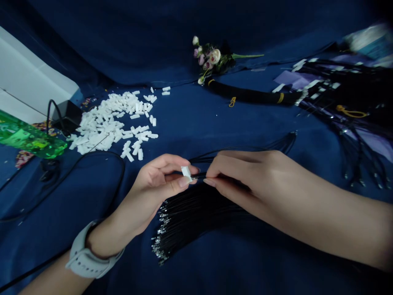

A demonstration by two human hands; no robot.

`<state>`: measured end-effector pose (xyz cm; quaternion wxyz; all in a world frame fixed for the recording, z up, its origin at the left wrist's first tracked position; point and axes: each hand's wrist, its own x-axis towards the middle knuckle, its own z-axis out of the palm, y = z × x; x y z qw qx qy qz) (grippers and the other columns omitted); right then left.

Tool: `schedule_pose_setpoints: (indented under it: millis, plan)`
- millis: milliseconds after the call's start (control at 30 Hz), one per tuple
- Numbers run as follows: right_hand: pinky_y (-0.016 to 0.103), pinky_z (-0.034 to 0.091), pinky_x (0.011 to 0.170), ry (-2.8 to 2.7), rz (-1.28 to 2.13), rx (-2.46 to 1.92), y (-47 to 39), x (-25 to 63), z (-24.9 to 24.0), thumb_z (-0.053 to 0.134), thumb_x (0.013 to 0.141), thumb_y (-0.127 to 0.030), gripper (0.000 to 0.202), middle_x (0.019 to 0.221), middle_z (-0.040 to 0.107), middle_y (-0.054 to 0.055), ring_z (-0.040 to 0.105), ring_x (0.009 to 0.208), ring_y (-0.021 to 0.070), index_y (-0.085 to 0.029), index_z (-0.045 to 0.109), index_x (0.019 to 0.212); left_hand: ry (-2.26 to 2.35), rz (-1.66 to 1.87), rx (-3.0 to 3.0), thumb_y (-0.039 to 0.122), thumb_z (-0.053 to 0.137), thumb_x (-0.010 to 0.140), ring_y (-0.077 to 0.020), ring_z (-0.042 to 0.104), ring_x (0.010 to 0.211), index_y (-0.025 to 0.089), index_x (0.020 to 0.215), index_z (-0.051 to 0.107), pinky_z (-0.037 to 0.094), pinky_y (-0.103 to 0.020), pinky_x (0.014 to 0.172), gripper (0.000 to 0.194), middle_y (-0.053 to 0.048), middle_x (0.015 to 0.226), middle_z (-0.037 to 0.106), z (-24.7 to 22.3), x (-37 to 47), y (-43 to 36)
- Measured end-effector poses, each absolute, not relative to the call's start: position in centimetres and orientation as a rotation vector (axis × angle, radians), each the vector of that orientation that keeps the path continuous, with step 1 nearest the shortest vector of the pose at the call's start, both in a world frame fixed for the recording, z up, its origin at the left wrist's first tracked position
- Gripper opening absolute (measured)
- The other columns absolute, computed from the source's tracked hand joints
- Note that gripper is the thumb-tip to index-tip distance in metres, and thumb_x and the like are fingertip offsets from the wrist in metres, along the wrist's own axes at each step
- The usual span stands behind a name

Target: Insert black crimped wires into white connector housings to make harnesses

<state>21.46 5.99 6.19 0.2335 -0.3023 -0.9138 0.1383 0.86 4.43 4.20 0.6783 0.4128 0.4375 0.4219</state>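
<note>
As seen in the head view, left hand (153, 180): grip closed, thumb and finger pinching one white tag (186, 173), held up over blue cloth (190, 119). Right hand (258, 172): grip pinched together on black cord (201, 175), end at the tag; whether threaded through, cannot tell. Under right hand: cord bundle (196, 213), metal ends leftward. Beyond, left: loose tags (104, 121), heaped, near green bottle (33, 137). Beyond, right: tied roll (251, 93), flowers (211, 57) just beside.

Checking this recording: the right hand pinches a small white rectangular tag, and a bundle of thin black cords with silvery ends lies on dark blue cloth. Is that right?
The hand is wrong: the head view shows the left hand pinching the small white rectangular tag. The rest stands.
</note>
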Motion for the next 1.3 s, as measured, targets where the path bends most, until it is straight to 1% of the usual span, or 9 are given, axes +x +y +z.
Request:
schedule_pose_setpoints:
  millis: [167,333,500,700,833,967,1133,1233,1300]
  plan:
    - [0.024,0.033,0.049,-2.534,0.365,-0.851,6.0,21.3,6.2,0.042,0.093,-0.016,0.018,0.075,0.057,0.001,0.049,0.058,0.01,-0.014,0.058,0.083,0.979,0.951,0.955,0.012,0.073,0.076,-0.0074,0.069,0.079,0.023,0.084,0.071,0.052,-0.008,0.07,0.014,0.002,0.088,0.075,4.3,1.0,4.3]
    - [0.024,0.033,0.049,-2.537,0.343,-0.819,5.9,21.2,6.3,0.042,0.092,-0.014,0.02,0.072,0.056,0.002,0.049,0.058,0.0106,-0.014,0.058,0.081,0.982,0.967,0.97,0.012,0.074,0.074,-0.0093,0.07,0.079,0.023,0.083,0.071,0.053,-0.011,0.073,0.014,0.001,0.088,0.075,4.1,1.0,4.3]
    - [0.024,0.036,0.053,-2.563,0.343,-0.832,6.1,21.4,6.3,0.044,0.091,-0.014,0.018,0.072,0.055,0.002,0.05,0.06,0.0115,-0.013,0.06,0.081,0.966,0.965,0.985,0.012,0.074,0.075,-0.0068,0.069,0.077,0.023,0.083,0.071,0.052,-0.007,0.069,0.014,0.003,0.085,0.075,4.1,1.1,4.3]
    - [0.024,0.032,0.048,-2.522,0.321,-0.748,6.2,21.6,5.9,0.045,0.089,-0.012,0.016,0.072,0.053,0.001,0.047,0.057,0.0101,-0.014,0.058,0.08,0.975,0.973,0.965,0.011,0.075,0.074,-0.0084,0.069,0.074,0.021,0.081,0.071,0.053,-0.01,0.067,0.013,0.001,0.084,0.074,4.3,1.3,4.3]
    - [0.024,0.031,0.048,-2.518,0.309,-0.74,6.3,21.6,5.7,0.047,0.089,-0.012,0.015,0.07,0.052,0.0,0.046,0.057,0.0098,-0.014,0.058,0.079,0.967,0.973,0.977,0.011,0.074,0.074,-0.0075,0.069,0.074,0.022,0.082,0.071,0.052,-0.008,0.066,0.014,0.002,0.084,0.074,4.2,1.3,4.2]
    - [0.023,0.032,0.048,-2.594,0.2,-0.691,6.3,21.8,5.9,0.049,0.086,-0.008,0.014,0.072,0.051,0.0,0.046,0.059,0.0099,-0.015,0.06,0.079,0.962,0.967,1.008,0.012,0.074,0.075,-0.0084,0.07,0.08,0.023,0.084,0.071,0.053,-0.01,0.072,0.015,0.002,0.086,0.074,3.9,1.1,4.1]
    - [0.025,0.029,0.044,-2.62,-0.015,-0.712,6.1,21.8,5.7,0.053,0.082,-0.008,0.007,0.071,0.047,0.0,0.041,0.054,0.0102,-0.014,0.056,0.081,0.983,0.988,1.0,0.011,0.075,0.074,-0.0077,0.07,0.077,0.023,0.081,0.072,0.054,-0.01,0.072,0.015,0.003,0.082,0.075,4.0,1.4,4.2]
    - [0.025,0.024,0.043,-2.619,-0.181,-0.683,5.9,21.6,5.4,0.049,0.08,-0.004,0.011,0.07,0.045,0.0,0.035,0.051,0.0101,-0.013,0.055,0.082,0.985,1.002,1.003,0.01,0.074,0.074,-0.0069,0.07,0.076,0.024,0.082,0.073,0.054,-0.009,0.071,0.017,0.004,0.081,0.075,4.1,1.5,4.2]
    - [0.026,0.023,0.043,-2.606,-0.293,-0.678,5.7,21.4,5.3,0.043,0.08,-0.001,0.016,0.069,0.045,0.001,0.034,0.05,0.0104,-0.014,0.054,0.08,1.011,1.012,1.003,0.009,0.074,0.073,-0.0071,0.07,0.077,0.025,0.083,0.074,0.055,-0.009,0.071,0.018,0.004,0.082,0.076,4.2,1.5,4.0]
